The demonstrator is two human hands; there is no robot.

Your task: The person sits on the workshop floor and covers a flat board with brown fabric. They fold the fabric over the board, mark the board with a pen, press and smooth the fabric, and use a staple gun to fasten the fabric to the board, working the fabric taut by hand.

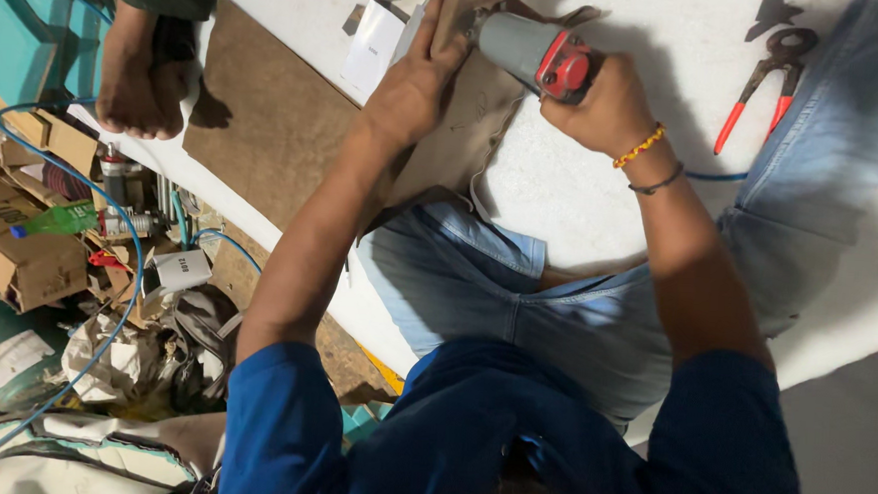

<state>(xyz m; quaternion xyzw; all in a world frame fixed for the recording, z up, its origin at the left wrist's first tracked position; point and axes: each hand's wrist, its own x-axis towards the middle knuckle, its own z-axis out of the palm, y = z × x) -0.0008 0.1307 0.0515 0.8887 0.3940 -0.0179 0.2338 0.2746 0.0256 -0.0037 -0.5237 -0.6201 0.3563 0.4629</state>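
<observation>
My right hand [606, 107] grips a grey power tool with a red part [539, 52], its front end pointing left. My left hand [415, 80] presses down on a tan piece of fabric or leather [465, 138] that lies on the white floor, with the fingers curled over its upper edge right beside the tool's front. I sit on the floor in jeans and a blue shirt, knees spread on either side of the fabric. Beaded and dark bands circle my right wrist.
Red-handled pincers [769, 69] lie on the white floor [581, 204] at upper right. A brown board [266, 118] and a white box [375, 43] lie left. Another person's bare foot [138, 76] stands at upper left. Cardboard boxes, a green bottle [55, 220] and blue cable clutter the left.
</observation>
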